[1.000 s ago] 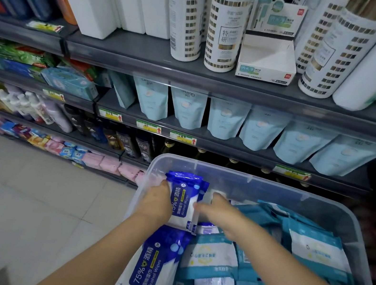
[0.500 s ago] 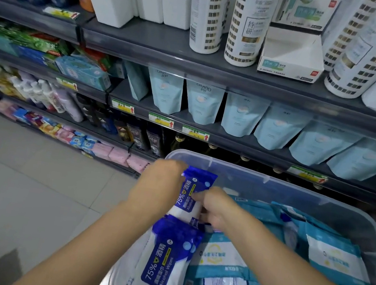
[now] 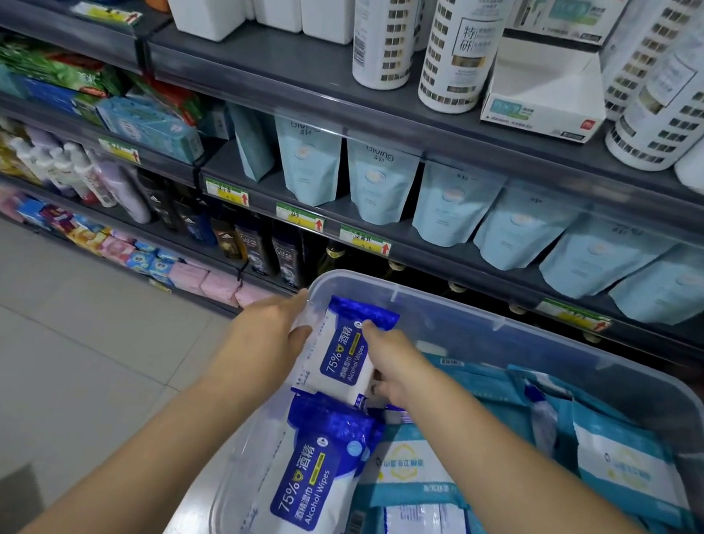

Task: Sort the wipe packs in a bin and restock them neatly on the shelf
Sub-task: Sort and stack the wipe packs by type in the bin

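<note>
One blue wipe pack (image 3: 341,354) stands in the bin's (image 3: 517,331) far-left corner, its long axis pointing toward the shelf (image 3: 458,269) ahead. Your left hand (image 3: 269,337) grips its left edge and your right hand (image 3: 393,368) holds its right edge, both equally near.

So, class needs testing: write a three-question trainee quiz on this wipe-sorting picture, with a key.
1. True or false: the left hand and right hand both hold one blue-and-white alcohol wipe pack.
2. That pack's label reads: A 50%, B 75%, C 99%?
3. What colour are the flat wipe packs piled at the right of the clear plastic bin?
Key: 1 true; 2 B; 3 teal.
</note>
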### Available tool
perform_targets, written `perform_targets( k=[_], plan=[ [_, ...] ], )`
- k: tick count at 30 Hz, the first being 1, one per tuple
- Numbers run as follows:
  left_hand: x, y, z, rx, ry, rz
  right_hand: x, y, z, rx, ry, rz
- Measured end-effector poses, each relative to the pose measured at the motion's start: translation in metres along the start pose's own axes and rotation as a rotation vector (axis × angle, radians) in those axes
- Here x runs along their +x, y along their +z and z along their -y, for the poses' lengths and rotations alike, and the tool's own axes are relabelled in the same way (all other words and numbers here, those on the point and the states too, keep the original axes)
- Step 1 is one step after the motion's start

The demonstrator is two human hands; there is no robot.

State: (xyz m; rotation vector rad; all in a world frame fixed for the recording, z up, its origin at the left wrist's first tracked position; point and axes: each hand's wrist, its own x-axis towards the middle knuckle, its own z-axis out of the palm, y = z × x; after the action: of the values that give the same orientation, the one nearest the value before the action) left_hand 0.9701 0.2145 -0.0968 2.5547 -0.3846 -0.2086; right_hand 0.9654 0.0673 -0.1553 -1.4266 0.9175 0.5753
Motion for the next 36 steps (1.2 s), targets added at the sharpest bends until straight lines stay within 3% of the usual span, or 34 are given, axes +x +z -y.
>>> perform_targets(
  k=[3, 7, 12, 16, 19, 23, 26, 28, 30, 33, 36],
  plan=[
    [-0.001, 0.003, 0.0, 0.052, 0.022, 0.015, 0.003, 0.005, 0.0, 0.052, 0.017, -0.024],
    [-0.002, 0.006, 0.002, 0.084, 0.05, -0.004, 0.003, 0.005, -0.004, -0.061, -0.06, -0.096],
    [0.0, 0.006, 0.005, 0.069, 0.041, 0.016, -0.013, -0.011, 0.004, -0.135, -0.07, -0.035],
    [-0.001, 0.008, 0.012, 0.112, 0.046, -0.011, -0.044, -0.045, 0.007, -0.45, -0.343, -0.035],
    [-0.002, 0.008, 0.009, 0.177, 0.142, -0.075, -0.067, -0.078, -0.007, -0.761, -0.457, -0.04],
    [-0.001, 0.015, -0.005, 0.217, 0.354, -0.095, -0.095, -0.112, -0.036, -1.203, -0.635, -0.217],
    [-0.004, 0.026, -0.022, 0.175, 0.498, -0.029, -0.109, -0.133, -0.053, -1.233, -0.706, -0.415],
    [-0.009, 0.034, -0.032, 0.165, 0.568, 0.029, -0.115, -0.148, -0.062, -1.142, -0.696, -0.561],
    [-0.013, 0.044, -0.038, 0.177, 0.625, 0.086, -0.12, -0.165, -0.072, -1.09, -0.565, -0.63],
    [-0.024, 0.054, -0.054, 0.172, 0.67, 0.234, -0.121, -0.182, -0.093, -1.082, -0.325, -0.572],
    [-0.034, 0.069, -0.065, 0.273, 0.657, 0.416, -0.121, -0.187, -0.112, -0.975, -0.305, -0.529]
  ],
)
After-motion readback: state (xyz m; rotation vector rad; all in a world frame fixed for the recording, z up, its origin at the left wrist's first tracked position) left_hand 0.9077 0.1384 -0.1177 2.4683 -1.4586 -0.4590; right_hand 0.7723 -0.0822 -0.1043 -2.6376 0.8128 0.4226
